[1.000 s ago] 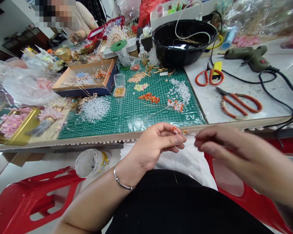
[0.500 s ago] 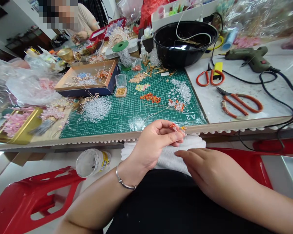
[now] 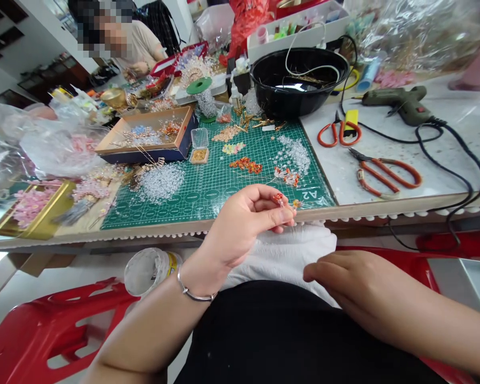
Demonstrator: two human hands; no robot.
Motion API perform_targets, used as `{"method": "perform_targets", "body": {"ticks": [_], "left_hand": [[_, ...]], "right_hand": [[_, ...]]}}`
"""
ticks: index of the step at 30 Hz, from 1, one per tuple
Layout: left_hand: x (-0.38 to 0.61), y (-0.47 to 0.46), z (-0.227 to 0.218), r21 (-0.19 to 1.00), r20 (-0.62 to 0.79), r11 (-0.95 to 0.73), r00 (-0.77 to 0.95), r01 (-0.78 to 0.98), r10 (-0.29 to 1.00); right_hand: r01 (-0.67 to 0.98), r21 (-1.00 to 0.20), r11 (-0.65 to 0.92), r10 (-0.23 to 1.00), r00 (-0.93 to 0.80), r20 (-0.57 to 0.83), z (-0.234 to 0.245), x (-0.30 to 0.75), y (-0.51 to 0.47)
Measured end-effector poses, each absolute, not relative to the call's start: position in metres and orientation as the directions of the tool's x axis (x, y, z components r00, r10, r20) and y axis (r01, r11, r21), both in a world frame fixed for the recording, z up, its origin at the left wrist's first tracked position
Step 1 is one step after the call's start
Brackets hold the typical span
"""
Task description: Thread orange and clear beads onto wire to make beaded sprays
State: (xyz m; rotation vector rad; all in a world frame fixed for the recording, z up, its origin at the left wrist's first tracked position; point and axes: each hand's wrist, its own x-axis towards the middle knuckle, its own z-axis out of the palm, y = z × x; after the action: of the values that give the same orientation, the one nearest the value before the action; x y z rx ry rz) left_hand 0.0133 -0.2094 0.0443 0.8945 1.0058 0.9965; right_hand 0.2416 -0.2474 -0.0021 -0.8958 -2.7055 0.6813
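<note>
Pinching a tiny orange beaded sprig (image 3: 279, 199) in the left hand (image 3: 240, 226) over the lap, with the right hand (image 3: 344, 280) dropped away onto the white cloth (image 3: 284, 256), so hands are apart now and the left alone holds it.

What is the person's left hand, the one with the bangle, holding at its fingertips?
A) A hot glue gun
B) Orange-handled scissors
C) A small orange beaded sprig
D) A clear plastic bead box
C. The left hand pinches the small orange beaded sprig between its fingertips.
</note>
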Motion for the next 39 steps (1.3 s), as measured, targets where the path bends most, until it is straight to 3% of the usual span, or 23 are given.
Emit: {"method": "perform_targets", "body": {"ticks": [7,11,14,17,22,26,30,32,35,37,39], "left_hand": [[0.022,-0.219,0.039,0.941,-0.338,0.313,0.362,0.128,0.869],[0.028,-0.223,0.032,0.939,-0.335,0.273,0.389,0.209,0.858],[0.025,-0.224,0.026,0.933,-0.357,0.302,0.383,0.198,0.852],[0.020,-0.224,0.023,0.923,-0.379,0.321,0.369,0.212,0.848],[0.018,-0.220,0.027,0.898,-0.417,0.312,0.372,0.310,0.829],[0.006,-0.215,0.037,0.802,-0.435,0.176,0.357,0.570,0.827],[-0.017,-0.215,0.050,0.714,-0.334,0.053,0.273,0.698,0.902],[-0.023,-0.218,0.057,0.714,-0.237,-0.006,0.250,0.700,0.939],[-0.018,-0.223,0.061,0.713,-0.129,-0.186,0.386,0.676,0.913],[-0.006,-0.225,0.057,0.655,-0.074,-0.378,0.553,0.654,0.830],[0.007,-0.224,0.050,0.557,-0.034,-0.549,0.678,0.623,0.735]], "right_hand": [[0.582,-0.763,0.282,0.888,-0.460,-0.023,0.009,0.257,-0.228],[0.268,-0.962,-0.043,0.884,-0.438,-0.162,0.007,0.237,-0.216],[0.126,-0.971,-0.202,0.862,-0.448,-0.237,0.005,0.227,-0.212],[0.074,-0.963,-0.258,0.829,-0.494,-0.260,0.002,0.222,-0.211],[0.067,-0.962,-0.264,0.847,-0.462,-0.265,-0.004,0.220,-0.209],[0.102,-0.962,-0.253,0.897,-0.346,-0.273,-0.010,0.236,-0.205],[0.189,-0.953,-0.236,0.912,-0.296,-0.284,-0.020,0.271,-0.208],[0.367,-0.918,-0.148,0.914,-0.305,-0.269,-0.022,0.283,-0.212],[0.592,-0.793,0.148,0.936,-0.342,-0.081,-0.015,0.279,-0.220],[0.569,-0.755,0.325,0.912,-0.401,0.090,-0.003,0.262,-0.225],[0.500,-0.793,0.348,0.879,-0.468,0.091,0.011,0.239,-0.228]]}}
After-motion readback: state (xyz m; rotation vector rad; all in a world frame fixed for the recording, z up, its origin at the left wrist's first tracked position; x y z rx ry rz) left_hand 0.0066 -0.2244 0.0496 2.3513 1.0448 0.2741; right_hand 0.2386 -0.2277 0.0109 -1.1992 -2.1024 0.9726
